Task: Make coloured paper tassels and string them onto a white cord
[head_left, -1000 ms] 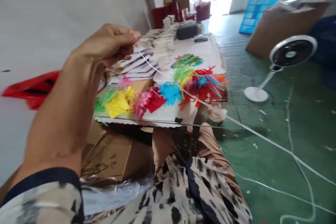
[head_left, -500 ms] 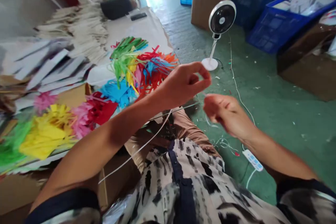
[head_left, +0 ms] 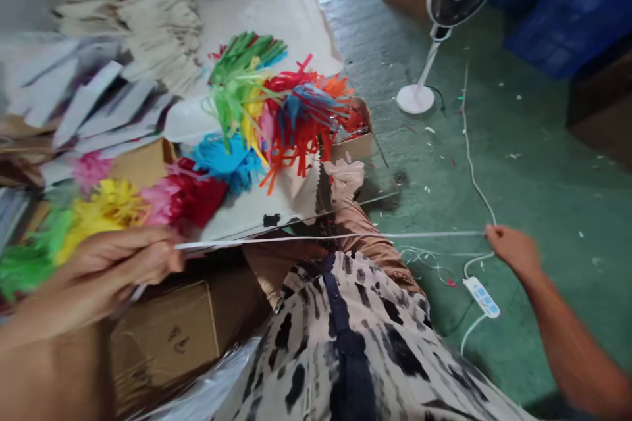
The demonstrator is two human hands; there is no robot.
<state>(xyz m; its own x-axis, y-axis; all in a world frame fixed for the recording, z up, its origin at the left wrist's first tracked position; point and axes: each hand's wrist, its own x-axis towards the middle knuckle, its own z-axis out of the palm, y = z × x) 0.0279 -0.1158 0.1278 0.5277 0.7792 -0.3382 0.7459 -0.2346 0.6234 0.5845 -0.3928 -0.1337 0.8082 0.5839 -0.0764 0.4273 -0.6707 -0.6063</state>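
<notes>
A thin white string [head_left: 336, 237] runs taut and nearly level across my lap. Its left end is gripped in the closed fingers of my left hand [head_left: 128, 260], low over the front of the table. Far out to the right, above the green floor, my right hand [head_left: 516, 250] pinches the other end. Behind the string on the table lie bunches of cut paper fringe: a green one [head_left: 251, 56], a blue one [head_left: 227, 161], a yellow one [head_left: 106, 210] and a red one [head_left: 197, 194], among several others.
White envelopes [head_left: 103, 102] and stacks of cream cloth [head_left: 153, 20] cover the table's left and back. A white fan [head_left: 417, 97] stands on the floor, with a power strip [head_left: 482, 297] nearer me. Below my left hand is a cardboard box [head_left: 168, 335]. Blue crates [head_left: 577, 13] stand at the far right.
My hands, close together before, have moved wide apart, left hand to the left and right hand to the right. The string is now stretched straight between them. The view has tilted downward.
</notes>
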